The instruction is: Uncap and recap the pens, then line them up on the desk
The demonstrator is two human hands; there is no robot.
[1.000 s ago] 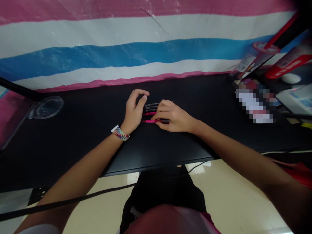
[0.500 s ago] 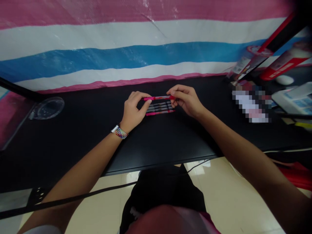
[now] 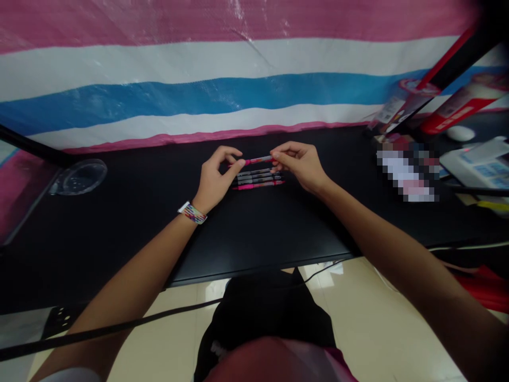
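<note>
A pink-ended pen [image 3: 260,159] is held level just above the desk, between both hands. My right hand [image 3: 300,162] pinches its right end with thumb and fingertips. At its left end, my left hand [image 3: 217,172] has the thumb against the pen, with the index fingertip raised a little off it. Part of that end is hidden by the thumb. Just below lies a row of several dark, clear-barrelled pens [image 3: 256,175]. Nearest me in this row is another pink pen [image 3: 258,185], parallel to the others.
The black desk [image 3: 254,233] meets a striped plastic sheet [image 3: 199,95] at the back. A clear round lid [image 3: 81,176] lies at left. On the right stand a clear tub [image 3: 397,106] and a red-and-white bottle [image 3: 457,111], with a white mouse [image 3: 460,133] close by.
The held pen has shifted slightly left, deeper into my left hand. My left index finger has lifted off it. My right hand has moved a little left with the pen's end.
</note>
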